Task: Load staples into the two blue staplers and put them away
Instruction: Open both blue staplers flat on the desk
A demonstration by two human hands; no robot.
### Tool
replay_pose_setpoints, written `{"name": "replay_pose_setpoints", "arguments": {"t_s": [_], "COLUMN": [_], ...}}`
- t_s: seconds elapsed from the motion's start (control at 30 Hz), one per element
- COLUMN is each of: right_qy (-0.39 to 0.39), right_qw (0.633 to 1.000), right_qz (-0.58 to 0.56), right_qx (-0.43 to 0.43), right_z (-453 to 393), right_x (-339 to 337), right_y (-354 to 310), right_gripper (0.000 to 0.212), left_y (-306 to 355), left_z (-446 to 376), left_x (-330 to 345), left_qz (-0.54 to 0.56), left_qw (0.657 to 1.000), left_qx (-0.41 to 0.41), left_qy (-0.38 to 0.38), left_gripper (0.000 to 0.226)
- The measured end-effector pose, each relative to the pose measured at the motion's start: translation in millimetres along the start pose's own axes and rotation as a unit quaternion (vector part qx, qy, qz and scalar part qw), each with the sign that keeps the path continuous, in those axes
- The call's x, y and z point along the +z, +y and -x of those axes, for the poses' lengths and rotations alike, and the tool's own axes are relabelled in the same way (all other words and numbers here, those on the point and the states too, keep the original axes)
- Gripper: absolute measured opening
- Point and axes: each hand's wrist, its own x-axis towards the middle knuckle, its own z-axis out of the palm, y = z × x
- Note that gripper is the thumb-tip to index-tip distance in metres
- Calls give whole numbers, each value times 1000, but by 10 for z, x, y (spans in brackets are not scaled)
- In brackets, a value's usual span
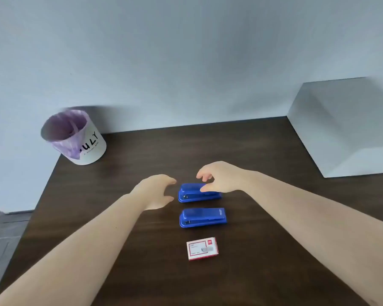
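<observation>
Two blue staplers lie side by side on the dark wooden table [274,217], both closed. Over the far stapler [191,194] hovers my right hand [219,177], fingers curled and apart, the thumb at or near its top; I cannot tell if it touches. Just left of that stapler is my left hand [157,191], fingers spread and holding nothing. The near stapler [202,218] lies untouched. In front of it sits a small red and white staple box [202,248], closed.
A white round bin [91,151] with a purple liner stands at the table's back left corner. A pale grey box [349,129] fills the back right corner. The table's left edge drops to the floor.
</observation>
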Motion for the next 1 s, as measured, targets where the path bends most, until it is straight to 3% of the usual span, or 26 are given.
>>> {"name": "replay_pose_setpoints", "arguments": {"t_s": [0.23,0.5,0.73,0.87,1.0], "right_qy": [61,169,234,258,300], "right_qw": [997,974,952,946,933], "right_qz": [-9,-2,24,43,-37], "right_qx": [-44,-149,-197,-194,-193], "right_z": [-245,-487,-562,-495,-401], "right_x": [416,781,920,929,897], "right_y": [155,148,153,137,106], "right_gripper": [51,47,20,23,26], "left_y": [-69,-182,-204,-167,-141], "left_z": [-189,-446,-470,-403,-334], "left_x": [454,843,1002,1045,1060], "left_qz": [52,167,160,150,153], "left_qw": [998,971,959,954,950], "left_qx": [-14,28,42,49,36], "left_qy": [36,171,229,253,271], "left_gripper": [70,70,54,54,50]}}
